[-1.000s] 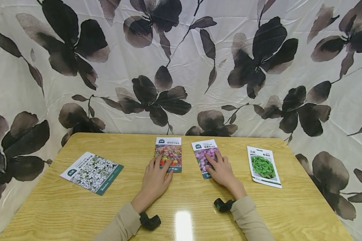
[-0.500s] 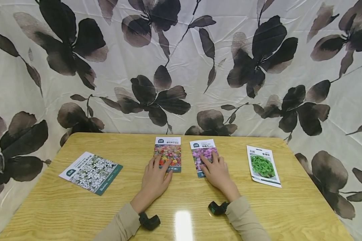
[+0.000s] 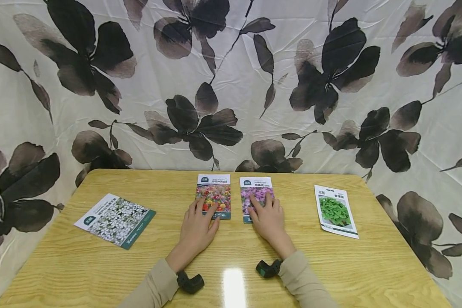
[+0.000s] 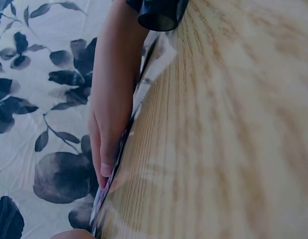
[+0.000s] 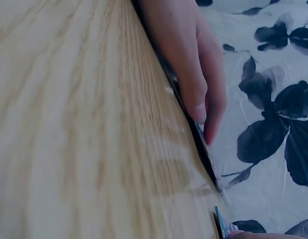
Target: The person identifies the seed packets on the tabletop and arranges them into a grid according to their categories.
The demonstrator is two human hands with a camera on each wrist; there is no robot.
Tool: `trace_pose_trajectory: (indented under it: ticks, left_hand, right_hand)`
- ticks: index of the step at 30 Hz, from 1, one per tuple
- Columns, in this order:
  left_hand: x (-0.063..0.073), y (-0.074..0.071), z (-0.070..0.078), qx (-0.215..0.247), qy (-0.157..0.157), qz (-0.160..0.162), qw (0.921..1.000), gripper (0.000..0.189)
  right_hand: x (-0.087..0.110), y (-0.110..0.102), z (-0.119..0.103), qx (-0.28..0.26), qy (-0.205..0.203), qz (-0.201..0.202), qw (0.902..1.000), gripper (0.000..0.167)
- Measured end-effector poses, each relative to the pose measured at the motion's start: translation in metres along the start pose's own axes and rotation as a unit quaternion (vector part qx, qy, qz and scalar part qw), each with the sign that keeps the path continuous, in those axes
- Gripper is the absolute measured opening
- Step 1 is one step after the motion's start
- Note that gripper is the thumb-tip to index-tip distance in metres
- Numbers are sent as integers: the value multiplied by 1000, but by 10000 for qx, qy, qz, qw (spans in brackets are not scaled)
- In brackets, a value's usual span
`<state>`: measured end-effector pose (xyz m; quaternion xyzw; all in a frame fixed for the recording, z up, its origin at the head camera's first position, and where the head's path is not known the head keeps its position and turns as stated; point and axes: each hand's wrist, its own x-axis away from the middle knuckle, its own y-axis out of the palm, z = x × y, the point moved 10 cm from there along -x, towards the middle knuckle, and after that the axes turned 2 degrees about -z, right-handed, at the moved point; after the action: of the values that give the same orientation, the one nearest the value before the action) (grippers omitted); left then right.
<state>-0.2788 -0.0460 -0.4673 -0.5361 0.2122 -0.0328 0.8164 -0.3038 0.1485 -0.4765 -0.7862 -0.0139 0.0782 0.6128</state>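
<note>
In the head view, two upright seed packets lie side by side near the table's back edge. My left hand (image 3: 195, 226) rests on the lower part of the mixed-flower seed packet (image 3: 217, 190), fingers spread. On the purple-flower seed packet (image 3: 259, 191), my right hand (image 3: 270, 219) lies with extended fingers. A narrow strip of table separates the packets. From the left wrist, the right hand (image 4: 114, 94) is seen edge-on with its fingertips down on its packet. The right wrist view shows the left hand (image 5: 186, 64) from the side, pressing flat.
A white-flower seed packet (image 3: 117, 218) lies tilted at the left of the wooden table (image 3: 138, 273). At the right is a packet with green leaves (image 3: 335, 211). A floral cloth (image 3: 254, 85) hangs behind the table. Each wrist carries a black camera (image 3: 190, 282).
My right hand has slid left with the purple-flower packet, which has turned straighter and come closer to the mixed-flower packet. The left hand has stayed in place.
</note>
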Motion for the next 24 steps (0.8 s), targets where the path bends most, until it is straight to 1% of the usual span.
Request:
trace_pose_trajectory:
  ticks: [7,12,20,24]
  left_hand:
    - [0,-1,0,-4,9,23,10000,43]
    - [1,-1,-1,-16,12,36,10000,43]
    - [0,-1,0,-7,60,82,9999,42]
    - [0,0,-1,12,31,5,10000,43]
  right_hand:
    - [-1,1,-7,-25,74,83,9999,51]
    - [-3,3,-9,-152,181,40,9997,52]
    - [-5,6,-11,-190,311,33,9993,52]
    - [-6,5,-12,-262,342,52,9991,52]
